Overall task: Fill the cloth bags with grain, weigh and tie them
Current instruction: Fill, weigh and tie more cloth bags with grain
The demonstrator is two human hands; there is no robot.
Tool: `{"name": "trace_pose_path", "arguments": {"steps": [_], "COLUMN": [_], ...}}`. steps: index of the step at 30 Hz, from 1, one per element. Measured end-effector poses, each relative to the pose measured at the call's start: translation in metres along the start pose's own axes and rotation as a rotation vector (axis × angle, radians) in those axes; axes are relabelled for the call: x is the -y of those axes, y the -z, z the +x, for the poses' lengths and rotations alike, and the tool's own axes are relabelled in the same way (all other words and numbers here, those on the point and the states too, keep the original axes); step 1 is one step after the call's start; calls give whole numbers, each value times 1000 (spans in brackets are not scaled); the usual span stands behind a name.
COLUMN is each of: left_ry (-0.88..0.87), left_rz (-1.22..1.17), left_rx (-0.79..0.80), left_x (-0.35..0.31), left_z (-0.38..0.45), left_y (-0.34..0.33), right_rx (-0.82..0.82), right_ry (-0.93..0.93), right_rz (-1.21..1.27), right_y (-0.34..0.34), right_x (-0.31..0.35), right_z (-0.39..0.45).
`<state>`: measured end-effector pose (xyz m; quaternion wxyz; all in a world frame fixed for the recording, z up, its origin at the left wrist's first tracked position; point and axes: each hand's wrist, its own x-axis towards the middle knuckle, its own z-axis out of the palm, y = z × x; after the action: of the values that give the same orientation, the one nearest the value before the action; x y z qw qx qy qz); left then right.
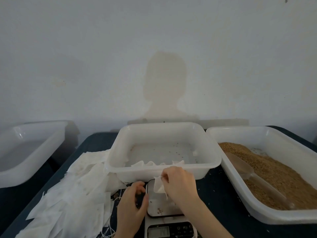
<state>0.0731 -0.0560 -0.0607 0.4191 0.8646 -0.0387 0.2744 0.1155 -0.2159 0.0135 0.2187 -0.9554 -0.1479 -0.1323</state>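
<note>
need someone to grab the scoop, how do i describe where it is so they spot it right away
Find the right-hand white tub, the one holding brown grain. The scoop lies on that grain near the tub's left wall. It is the only clear plastic tool there, bowl away from the person, handle towards them.

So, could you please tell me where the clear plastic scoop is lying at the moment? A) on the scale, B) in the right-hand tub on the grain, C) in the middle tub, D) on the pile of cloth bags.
B: the scoop lies on the brown grain in the right-hand tub, while the right hand holds a cloth bag over the scale.
</note>
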Motion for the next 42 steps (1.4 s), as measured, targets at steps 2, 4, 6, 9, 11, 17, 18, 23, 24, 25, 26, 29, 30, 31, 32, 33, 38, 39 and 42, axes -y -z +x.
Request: {"name": "trace_pose_path", "arguments": {"steps": [2,4,6,9,11,17,18,23,24,25,26,29,30,31,32,33,38,39,42], "left_ry": [-23,-8,20,-9,-5,129,119,-8,21,52,72,41,30,24,18,7,20,21,2], "left_rz": [54,26,-63,-127,-148,-391,-388,-267,-282,-303,-316,-294,-280,-269,-259,-247,-236,-236,-212], "left_rx": [7,37,119,232,209,163,185,240,256,280,307,358,376,399,421,436,487,497,524], "left_x": [-7,-14,-24,-44,-57,-81,-86,-112,-116,-120,-123,-127,-128,-128,-128,-127,-129,-129,-130], "left_z": [1,6,12,19,24,38,39,46,49,51,54,60,62,64,66,67,73,74,74], "left_y": [-4,-8,-12,-19,-23,-41,-46,-67,-69,-71,-72,-75,-74,-74,-74,-75,-80,-82,-89], "right_rx": [9,47,100,136,137,186,178,121,112,101,87,-11,-59,-96,-100,-71,351,409,495], "right_ry": [16,37,62,89,93,74,74,55,52,44,30,-49,-98,-152,-212,-270,-466,-476,-467], "right_rz": [75,160,201,239,292,620,657,770,771,762,743,618,508,331,102,-112,-497,-496,-430], "right_y": [9,18,27,37,44,79,85,112,115,119,123,135,138,140,143,144,141,140,136], "right_x": [-2,-3,-3,-5,-7,-12,-14,-33,-38,-44,-51,-81,-95,-110,-128,-146,-215,-219,-220], "right_z": [3,7,11,15,15,14,13,9,8,7,6,6,5,4,1,-2,-13,-14,-15]}}
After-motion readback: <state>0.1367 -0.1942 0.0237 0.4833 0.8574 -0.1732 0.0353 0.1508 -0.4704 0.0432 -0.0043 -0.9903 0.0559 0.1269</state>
